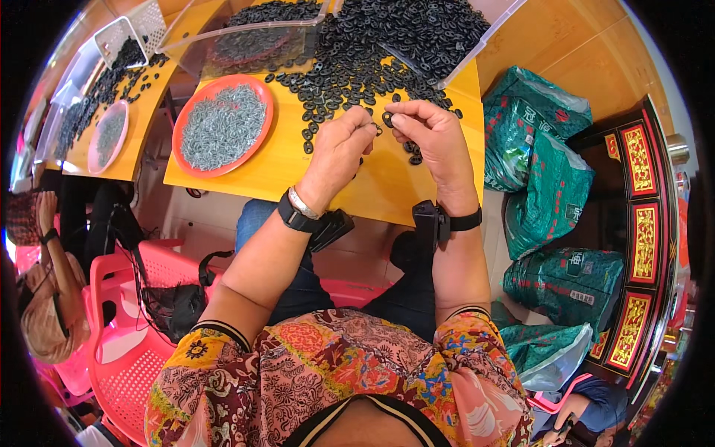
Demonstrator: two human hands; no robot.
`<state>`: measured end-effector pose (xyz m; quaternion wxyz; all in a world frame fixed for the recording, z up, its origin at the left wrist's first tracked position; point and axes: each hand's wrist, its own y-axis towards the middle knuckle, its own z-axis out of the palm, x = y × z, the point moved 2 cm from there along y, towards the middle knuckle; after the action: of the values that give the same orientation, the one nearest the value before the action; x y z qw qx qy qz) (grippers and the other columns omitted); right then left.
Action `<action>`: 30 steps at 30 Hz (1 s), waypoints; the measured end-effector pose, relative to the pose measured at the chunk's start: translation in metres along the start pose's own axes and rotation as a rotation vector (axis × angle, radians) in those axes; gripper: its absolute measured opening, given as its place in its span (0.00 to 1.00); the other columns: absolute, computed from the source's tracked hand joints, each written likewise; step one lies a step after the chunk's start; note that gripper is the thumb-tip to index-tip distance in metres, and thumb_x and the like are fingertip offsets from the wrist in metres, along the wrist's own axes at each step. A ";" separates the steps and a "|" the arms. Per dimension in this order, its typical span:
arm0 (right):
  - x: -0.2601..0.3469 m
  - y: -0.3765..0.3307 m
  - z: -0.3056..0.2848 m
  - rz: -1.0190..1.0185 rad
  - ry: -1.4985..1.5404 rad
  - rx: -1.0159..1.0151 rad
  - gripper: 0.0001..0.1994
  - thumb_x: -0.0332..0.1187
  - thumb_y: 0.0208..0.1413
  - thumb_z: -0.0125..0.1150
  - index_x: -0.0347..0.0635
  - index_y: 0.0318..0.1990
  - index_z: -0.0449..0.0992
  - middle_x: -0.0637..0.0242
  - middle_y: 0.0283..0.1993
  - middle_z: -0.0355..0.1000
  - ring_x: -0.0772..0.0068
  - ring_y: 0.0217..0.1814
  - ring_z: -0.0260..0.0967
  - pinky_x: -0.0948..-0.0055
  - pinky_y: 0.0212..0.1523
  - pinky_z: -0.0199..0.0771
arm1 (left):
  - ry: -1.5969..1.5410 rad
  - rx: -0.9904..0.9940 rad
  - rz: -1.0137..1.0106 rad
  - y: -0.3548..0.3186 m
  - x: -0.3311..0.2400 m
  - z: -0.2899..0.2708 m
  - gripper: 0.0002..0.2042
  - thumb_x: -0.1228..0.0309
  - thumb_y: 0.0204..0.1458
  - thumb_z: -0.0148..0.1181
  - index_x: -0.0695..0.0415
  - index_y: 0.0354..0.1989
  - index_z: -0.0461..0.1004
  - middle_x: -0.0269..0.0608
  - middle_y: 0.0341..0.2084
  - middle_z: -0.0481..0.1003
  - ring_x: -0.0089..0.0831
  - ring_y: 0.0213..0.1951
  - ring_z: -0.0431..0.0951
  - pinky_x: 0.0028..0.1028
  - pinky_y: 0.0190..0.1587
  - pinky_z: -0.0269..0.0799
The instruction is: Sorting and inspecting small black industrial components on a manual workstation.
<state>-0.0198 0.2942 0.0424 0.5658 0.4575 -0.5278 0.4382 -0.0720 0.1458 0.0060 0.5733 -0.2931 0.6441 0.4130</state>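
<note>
Over the yellow table [383,182], the left hand [339,153] narrowly pinches a tiny item [378,130] I cannot identify; the right hand [439,140] pinches 1 black piece [387,119]. Step, seemingly: pairing 2 small parts; next move calls for careful alignment.

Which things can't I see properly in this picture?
In the head view:
Small piece in the left hand: its grip covers most.
Single silvery pieces on the red plate: too small, heaped together.
Inside the green bags: hidden by their sides.
Clear plastic box: far end cut off by the upper edge.
</note>
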 end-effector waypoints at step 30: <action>0.001 -0.002 0.009 -0.025 -0.114 0.065 0.09 0.24 0.52 0.58 0.35 0.42 0.77 0.73 0.28 0.70 0.86 0.29 0.64 0.85 0.32 0.65 | 0.046 -0.036 0.078 -0.001 0.001 0.001 0.07 0.73 0.50 0.49 0.62 0.24 0.67 0.38 0.12 0.67 0.25 0.17 0.68 0.26 0.21 0.62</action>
<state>-0.0197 0.2853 0.0436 0.5250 0.5063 -0.5390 0.4213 -0.0713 0.1461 0.0045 0.5366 -0.2875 0.6604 0.4396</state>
